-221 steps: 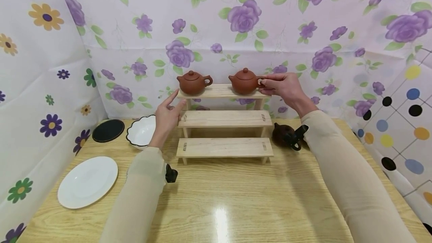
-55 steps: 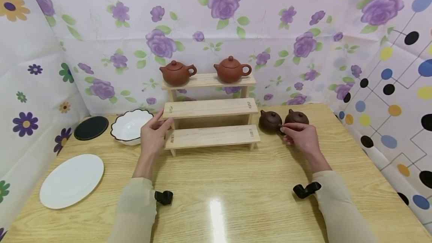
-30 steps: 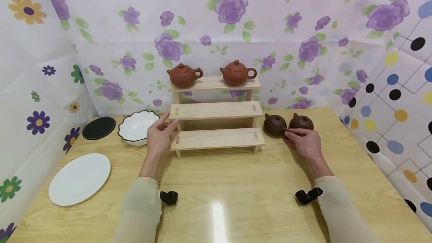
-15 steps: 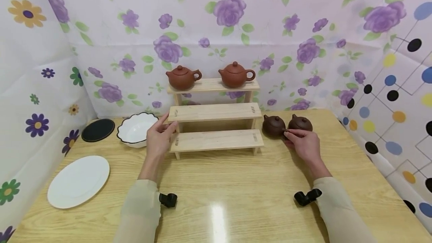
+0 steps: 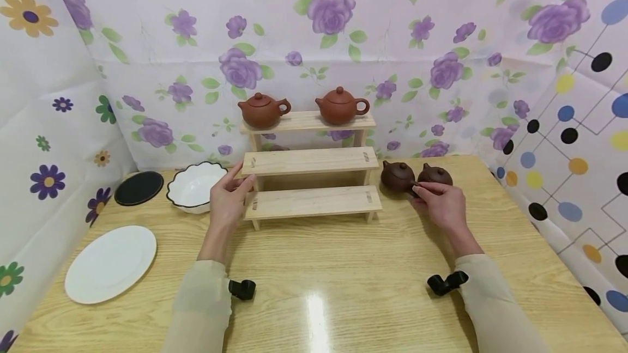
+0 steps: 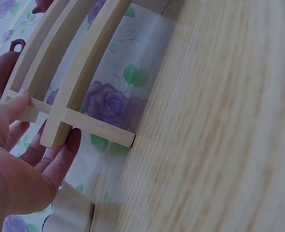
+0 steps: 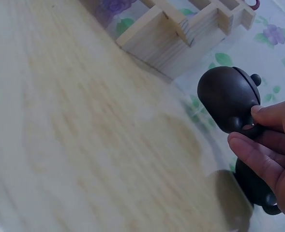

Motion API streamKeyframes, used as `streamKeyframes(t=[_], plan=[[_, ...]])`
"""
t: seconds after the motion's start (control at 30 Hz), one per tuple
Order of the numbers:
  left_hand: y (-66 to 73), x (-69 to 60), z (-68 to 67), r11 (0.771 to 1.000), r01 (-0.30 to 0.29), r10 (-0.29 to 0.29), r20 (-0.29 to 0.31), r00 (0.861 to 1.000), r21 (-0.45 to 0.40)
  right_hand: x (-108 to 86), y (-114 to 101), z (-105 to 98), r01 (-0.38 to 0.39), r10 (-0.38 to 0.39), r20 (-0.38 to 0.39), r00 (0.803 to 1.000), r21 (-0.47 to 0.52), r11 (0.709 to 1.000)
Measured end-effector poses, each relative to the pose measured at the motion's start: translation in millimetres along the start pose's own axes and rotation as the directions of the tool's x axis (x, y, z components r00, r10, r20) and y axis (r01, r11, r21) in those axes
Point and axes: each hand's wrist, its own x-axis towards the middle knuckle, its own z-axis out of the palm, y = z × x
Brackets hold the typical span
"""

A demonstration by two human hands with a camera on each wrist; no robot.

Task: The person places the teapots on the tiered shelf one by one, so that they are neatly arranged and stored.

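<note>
A three-tier wooden shelf point(image 5: 311, 161) stands at the back middle. My left hand point(image 5: 228, 200) grips its left end, the thumb and fingers around the side frame in the left wrist view. On the top tier sit two reddish-brown teapots, one at the left point(image 5: 261, 111) and one at the right point(image 5: 338, 106). To the right of the shelf is a dark brown teapot point(image 5: 396, 177), whose handle my right hand point(image 5: 444, 208) pinches between thumb and fingers. A second dark teapot point(image 5: 434, 174) stands just behind that hand, partly hidden by it.
At the left are a white plate point(image 5: 112, 265), a black round coaster point(image 5: 139, 188) and a white scalloped bowl with a dark rim point(image 5: 193, 185), close to my left hand. Patterned cloth walls point(image 5: 289, 26) stand behind and at both sides of the wooden table point(image 5: 338, 266).
Since the oldest frame, my right hand has left the right reddish-brown teapot's handle and moved down to the dark teapot's handle. My left hand is lower on the shelf's side. Lately little has moved.
</note>
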Motion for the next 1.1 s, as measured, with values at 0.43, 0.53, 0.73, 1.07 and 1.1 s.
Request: streamKeyframes(t=[0.43, 0.53, 0.73, 1.07, 1.1], plan=[[0.0, -0.3, 1.7, 1.000, -0.007, 0.007, 0.003, 1.000, -0.008, -2.1, -11, -13, 0.038, -0.038, -0.002, 0.999, 0.052, 0.998], [-0.4, -0.4, 1.3, 1.000, -0.009, 0.009, -0.004, 1.000, -0.004, -2.1, -12, -16, 0.038, -0.039, 0.015, 0.999, 0.101, 0.994], [0.2, -0.3, -0.1, 1.000, -0.002, 0.002, 0.003, 1.000, 0.009, -3.9, -18, -19, 0.057, -0.063, 0.044, 0.997, 0.116, 0.992], [-0.6, -1.3, -1.1, 1.000, -0.005, 0.005, 0.023, 1.000, 0.014, -6.1, -32, -25, 0.074, -0.080, 0.043, 0.996, 0.117, 0.990], [-0.8, -1.6, -1.3, 1.000, -0.008, 0.008, 0.025, 1.000, 0.014, -6.0, -34, -26, 0.074, -0.080, 0.046, 0.996, 0.119, 0.990]])
